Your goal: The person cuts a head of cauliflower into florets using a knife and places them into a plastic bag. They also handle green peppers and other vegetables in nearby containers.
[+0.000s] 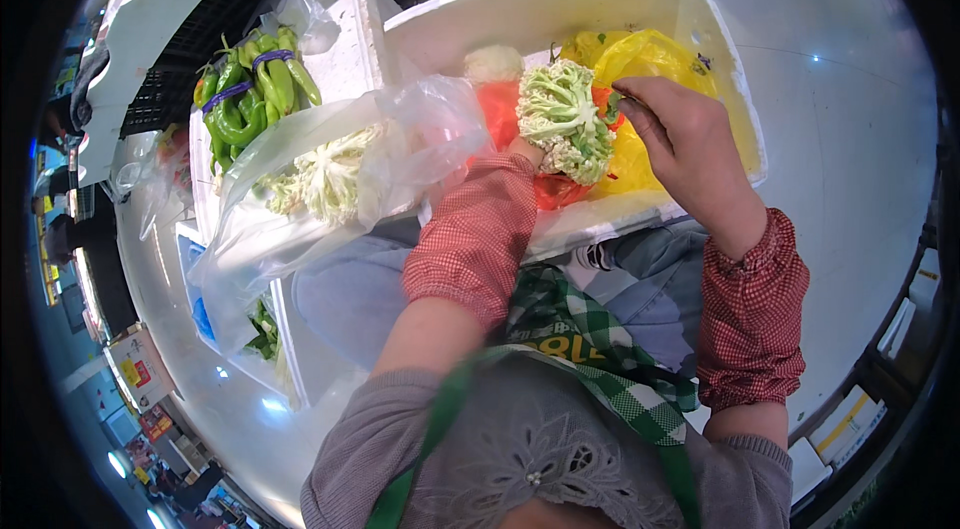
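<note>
A cauliflower piece (562,109) with green stems rests in my left hand (527,152), which is mostly hidden beneath it. Close to its right side, my right hand (679,143) pinches a small green leaf piece (614,106) between thumb and fingertips. Both are above a white foam box (731,71) that contains red plastic (499,109), a yellow plastic bag (660,64) and a pale round vegetable (493,65). To the left, another cauliflower (330,173) lies in an open clear plastic bag (427,105) on white foam.
Green peppers (251,90) bundled with purple bands lie on the foam box (349,19) at left. A lower white box (289,349) holds leafy greens (264,330) and blue plastic (201,319). A black plastic crate (157,98) stands behind the peppers. My knees are against the large box's near side.
</note>
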### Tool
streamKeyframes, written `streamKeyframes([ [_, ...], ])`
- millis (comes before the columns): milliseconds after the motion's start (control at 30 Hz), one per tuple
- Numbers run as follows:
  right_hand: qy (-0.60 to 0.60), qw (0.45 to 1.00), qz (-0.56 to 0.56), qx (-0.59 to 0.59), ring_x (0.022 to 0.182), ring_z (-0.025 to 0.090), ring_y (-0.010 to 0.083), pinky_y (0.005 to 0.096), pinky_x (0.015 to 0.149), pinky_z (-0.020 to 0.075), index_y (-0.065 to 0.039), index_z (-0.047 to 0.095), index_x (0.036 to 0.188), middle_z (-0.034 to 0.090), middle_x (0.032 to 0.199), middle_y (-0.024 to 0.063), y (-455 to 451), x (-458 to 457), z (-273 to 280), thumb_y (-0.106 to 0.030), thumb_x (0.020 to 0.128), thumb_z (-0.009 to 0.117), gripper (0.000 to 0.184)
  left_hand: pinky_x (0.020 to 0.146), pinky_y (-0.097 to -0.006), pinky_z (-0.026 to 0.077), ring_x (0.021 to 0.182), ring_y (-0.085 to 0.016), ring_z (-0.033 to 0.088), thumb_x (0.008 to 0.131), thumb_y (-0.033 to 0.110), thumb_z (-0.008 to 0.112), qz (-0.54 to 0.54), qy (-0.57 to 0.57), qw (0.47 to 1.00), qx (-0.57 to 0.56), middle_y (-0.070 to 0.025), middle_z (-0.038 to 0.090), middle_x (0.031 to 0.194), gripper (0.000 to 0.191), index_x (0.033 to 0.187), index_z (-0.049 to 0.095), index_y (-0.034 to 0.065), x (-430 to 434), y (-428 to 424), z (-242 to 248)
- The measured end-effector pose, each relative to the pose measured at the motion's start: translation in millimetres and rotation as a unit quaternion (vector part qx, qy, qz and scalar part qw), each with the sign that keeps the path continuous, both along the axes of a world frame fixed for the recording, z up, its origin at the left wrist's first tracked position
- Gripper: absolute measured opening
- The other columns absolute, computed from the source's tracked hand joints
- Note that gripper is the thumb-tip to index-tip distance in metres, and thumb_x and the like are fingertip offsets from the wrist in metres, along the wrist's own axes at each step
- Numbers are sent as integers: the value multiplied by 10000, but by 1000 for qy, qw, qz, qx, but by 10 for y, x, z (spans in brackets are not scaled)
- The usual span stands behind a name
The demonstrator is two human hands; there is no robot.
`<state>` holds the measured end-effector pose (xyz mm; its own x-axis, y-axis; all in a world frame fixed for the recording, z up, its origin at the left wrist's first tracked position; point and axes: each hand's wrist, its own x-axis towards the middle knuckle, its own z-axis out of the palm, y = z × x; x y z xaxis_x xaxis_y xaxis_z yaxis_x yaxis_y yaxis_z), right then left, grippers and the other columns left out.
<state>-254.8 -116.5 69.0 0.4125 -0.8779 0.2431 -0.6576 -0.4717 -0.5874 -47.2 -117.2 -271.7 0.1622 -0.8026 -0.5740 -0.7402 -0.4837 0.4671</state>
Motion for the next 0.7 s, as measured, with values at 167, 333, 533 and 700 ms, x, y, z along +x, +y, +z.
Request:
streamKeyframes([
  [167, -17, 1000, 6, -9, 793, 642, 382, 432, 694, 510, -18, 651, 1010, 666, 883, 183, -17, 67, -15, -119, 911, 632, 143, 811, -416, 539, 926, -326, 685, 748, 290, 696, 7, 37, 999, 7, -204, 706, 1007, 436, 1052, 682, -21, -72, 29, -133],
  [333, 6, 1000, 19, -6, 808, 649, 378, 417, 703, 513, 0, 642, 1040, 667, 906, 188, -13, 76, 4, -84, 903, 644, 161, 777, -400, 549, 890, -301, 691, 708, 282, 763, 22, 55, 998, 9, -197, 705, 990, 457, 1029, 678, -31, -81, 88, -184],
  [533, 24, 1000, 16, -6, 814, 649, 381, 417, 709, 515, 3, 643, 1045, 672, 918, 193, 6, 19, 0, -98, 906, 645, 172, 736, -381, 560, 846, -272, 698, 660, 272, 842, 84, 50, 995, -1, -188, 705, 970, 495, 1001, 672, -44, 67, 150, -80],
  [700, 44, 999, 3, -12, 806, 642, 388, 438, 702, 507, -1, 651, 1022, 670, 889, 197, 15, -34, -65, -135, 916, 630, 172, 700, -400, 543, 786, -272, 681, 581, 148, 874, 100, 87, 991, 21, -169, 683, 840, 452, 916, 631, -33, 269, 205, 328],
])
